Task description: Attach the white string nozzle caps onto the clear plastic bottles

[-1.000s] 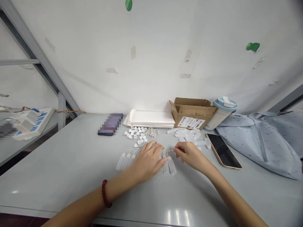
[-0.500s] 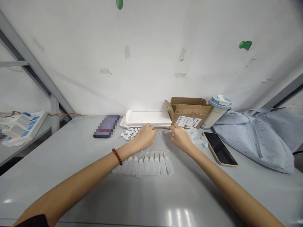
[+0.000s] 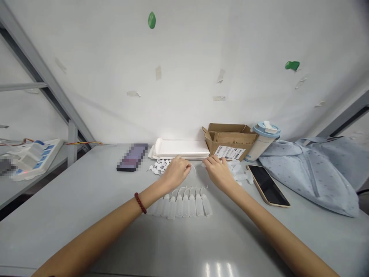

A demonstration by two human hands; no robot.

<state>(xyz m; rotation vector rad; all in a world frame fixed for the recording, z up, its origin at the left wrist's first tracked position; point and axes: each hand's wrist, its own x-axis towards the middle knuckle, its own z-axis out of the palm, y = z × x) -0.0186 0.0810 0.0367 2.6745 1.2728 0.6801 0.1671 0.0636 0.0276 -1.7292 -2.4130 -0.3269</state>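
Observation:
My left hand (image 3: pixel 177 171), with a dark red bead bracelet (image 3: pixel 140 203) on its wrist, is pinched on a thin white curved nozzle tube (image 3: pixel 194 168). Across a small gap, my right hand (image 3: pixel 217 171) has its fingers closed on a small translucent squeeze bottle (image 3: pixel 203 164), mostly covered by the fingers. Below both hands lies a row of several translucent bottles (image 3: pixel 192 206) fitted with curved nozzle tubes. Loose white caps (image 3: pixel 160 166) are heaped beside my left hand. More bottles without nozzles (image 3: pixel 240 175) lie to the right of my right hand.
A stack of white padded envelopes (image 3: pixel 181 148) and an open cardboard box (image 3: pixel 230 140) stand by the wall. A blue-lidded cup (image 3: pixel 259 146), a phone (image 3: pixel 268 185) and a pale blue cloth bag (image 3: pixel 305 173) are at right. A blurred dark device (image 3: pixel 132 157) and a power strip (image 3: pixel 46 161) are at left.
The view has tilted slightly upward. My right hand has turned so its back shows more and the bottle is more covered. My left hand still holds the nozzle tube.

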